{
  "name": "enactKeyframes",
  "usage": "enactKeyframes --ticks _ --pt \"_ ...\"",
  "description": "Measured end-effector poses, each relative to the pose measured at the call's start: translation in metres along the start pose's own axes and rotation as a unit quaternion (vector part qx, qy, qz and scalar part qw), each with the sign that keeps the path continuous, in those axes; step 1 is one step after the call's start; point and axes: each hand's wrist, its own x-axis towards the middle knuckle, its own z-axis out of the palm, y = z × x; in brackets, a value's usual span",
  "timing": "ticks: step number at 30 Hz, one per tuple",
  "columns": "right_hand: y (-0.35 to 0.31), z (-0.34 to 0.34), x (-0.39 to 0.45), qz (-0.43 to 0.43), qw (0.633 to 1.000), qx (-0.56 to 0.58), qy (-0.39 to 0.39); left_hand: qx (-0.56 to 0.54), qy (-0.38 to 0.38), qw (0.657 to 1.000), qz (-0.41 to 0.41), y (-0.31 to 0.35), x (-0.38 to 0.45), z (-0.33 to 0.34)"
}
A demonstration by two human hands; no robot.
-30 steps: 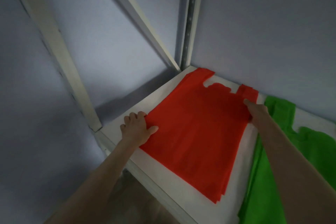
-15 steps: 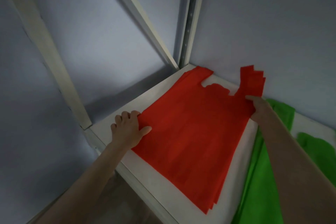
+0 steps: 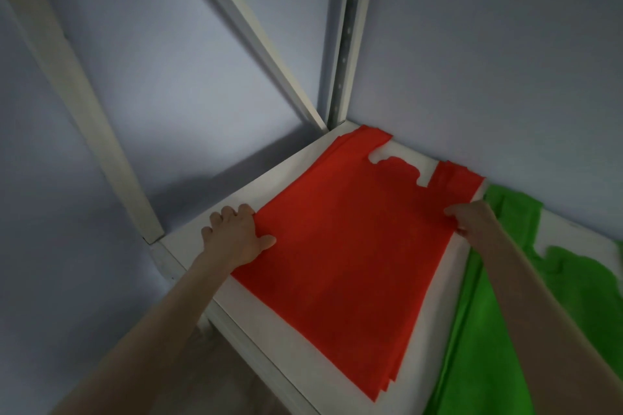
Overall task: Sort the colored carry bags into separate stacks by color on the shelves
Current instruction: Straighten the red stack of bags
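Note:
A stack of red carry bags [image 3: 350, 256] lies flat on the white shelf [image 3: 296, 360], its handles toward the back wall. My left hand [image 3: 236, 236] grips the stack's left edge, thumb on top and fingers curled under. My right hand [image 3: 472, 222] pinches the stack's right edge near the right handle. A stack of green carry bags [image 3: 499, 340] lies to the right of the red ones, partly hidden by my right forearm.
A perforated metal upright [image 3: 344, 40] stands at the shelf's back corner, with a diagonal brace [image 3: 249, 30] running down to it. A front post [image 3: 84, 104] rises at the left. Pale walls close the back and left side.
The red stack's right handle, lifted half a second ago, now lies flat on the shelf. My right hand slid down along the right edge. My left hand keeps its hold on the left edge.

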Motion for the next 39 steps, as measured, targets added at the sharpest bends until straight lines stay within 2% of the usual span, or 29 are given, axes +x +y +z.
enactKeyframes --ticks 3,6,10,16,19,33,36,39 --pt "0.011 0.002 -0.013 -0.01 0.996 -0.09 -0.005 0.0 -0.023 1.0 -0.018 0.014 0.014 -0.011" --pt "0.018 0.006 -0.039 -0.037 0.983 -0.177 -0.034 -0.046 -0.011 0.999 0.012 0.033 0.031 -0.01" --pt "0.027 0.017 -0.061 -0.077 0.97 -0.227 -0.035 -0.043 -0.006 0.999 0.019 0.044 0.042 -0.006" --pt "0.024 0.008 -0.08 -0.061 0.978 -0.201 -0.019 -0.108 -0.06 0.992 0.03 0.031 0.049 -0.014" --pt "0.021 0.004 -0.09 -0.046 0.981 -0.186 -0.036 -0.097 -0.079 0.992 0.035 0.029 0.05 -0.016" --pt "0.017 0.002 -0.11 -0.047 0.972 -0.224 -0.048 0.006 0.059 0.997 0.053 0.041 0.043 0.005" --pt "0.017 0.008 -0.113 -0.045 0.969 -0.242 -0.031 -0.003 0.057 0.997 0.049 0.04 0.042 0.006" --pt "0.019 0.007 -0.114 -0.044 0.969 -0.241 -0.011 -0.017 0.047 0.999 0.008 0.038 0.041 0.001"
